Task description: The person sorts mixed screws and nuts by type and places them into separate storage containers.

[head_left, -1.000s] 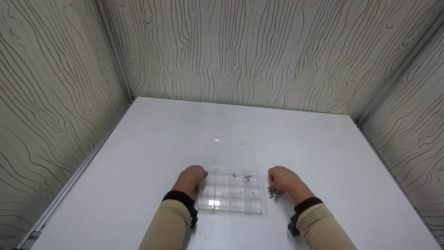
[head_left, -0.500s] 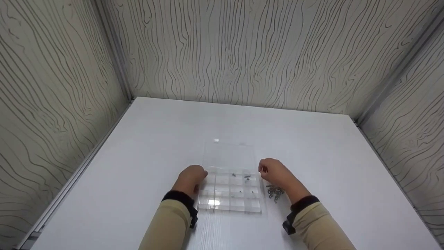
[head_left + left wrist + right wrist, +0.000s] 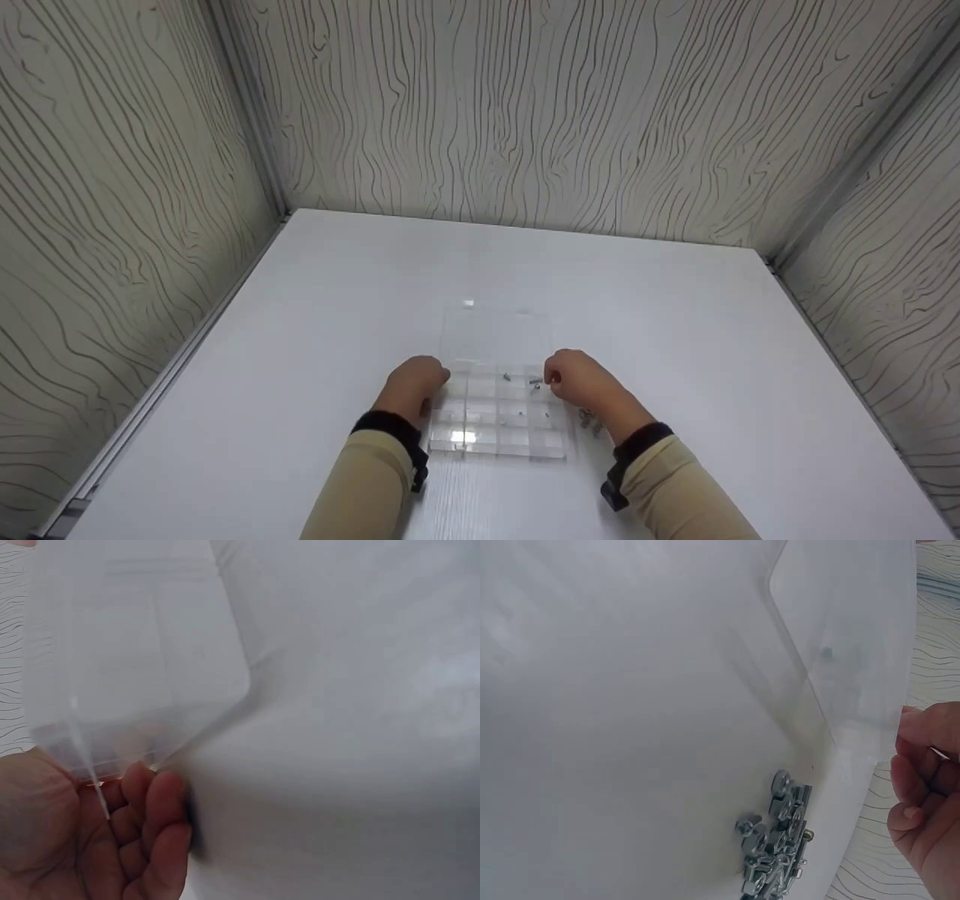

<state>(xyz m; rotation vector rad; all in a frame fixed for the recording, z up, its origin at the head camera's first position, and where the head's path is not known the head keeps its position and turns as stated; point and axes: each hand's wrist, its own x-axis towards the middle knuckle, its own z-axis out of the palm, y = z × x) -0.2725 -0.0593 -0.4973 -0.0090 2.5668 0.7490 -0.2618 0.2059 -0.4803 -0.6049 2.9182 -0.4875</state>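
A clear plastic compartment box (image 3: 481, 411) lies on the table with its see-through lid (image 3: 495, 335) folded back. My left hand (image 3: 411, 384) grips the left side; in the left wrist view its curled fingers (image 3: 166, 799) are at the box wall (image 3: 135, 645). My right hand (image 3: 586, 384) is at the right side, over the upper right compartment, thumb and forefinger brought together. I cannot tell whether anything is between those fingertips. Several small metal pieces, among them a screw (image 3: 535, 381), lie in the compartments on the right.
On the white table (image 3: 337, 300) right of the box, partly under the right wrist in the head view, is a loose pile of nuts and screws (image 3: 778, 840). Wood-patterned panels (image 3: 480, 112) enclose the table at the back and both sides.
My right hand has moved left from beside the hardware pile to above the box's right-hand compartments. The left hand and the box have stayed put.
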